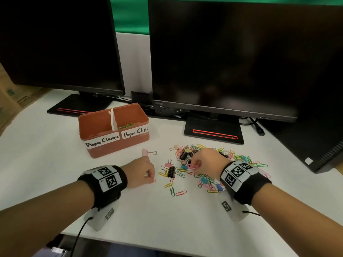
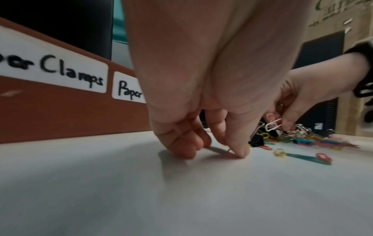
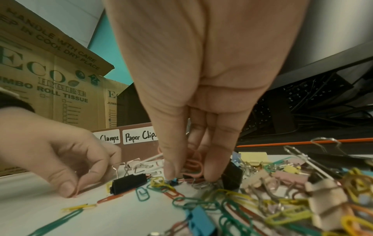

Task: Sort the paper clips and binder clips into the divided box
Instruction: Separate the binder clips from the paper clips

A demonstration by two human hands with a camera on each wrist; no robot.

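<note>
A brown divided box [image 1: 104, 145] stands left of centre, labelled "Paper Clamps" on the left and "Paper Clips" on the right. Several coloured clips lie in its right compartment [image 1: 128, 125]. A pile of paper clips and binder clips [image 1: 209, 175] is spread on the white desk. My left hand [image 1: 151, 178] is down on the desk left of the pile and pinches a pink paper clip [image 1: 154, 180] against the surface [image 2: 222, 151]. My right hand [image 1: 196, 165] is over the pile and pinches a pink paper clip [image 1: 192, 166], seen between its fingertips [image 3: 193, 166].
A pink binder clip [image 1: 148, 152] lies alone just in front of the box. Two dark monitors [image 1: 232, 62] on stands fill the back of the desk. Cardboard cartons [image 1: 11, 101] sit at the far left. Bare desk [image 1: 46, 154] lies to the left and front.
</note>
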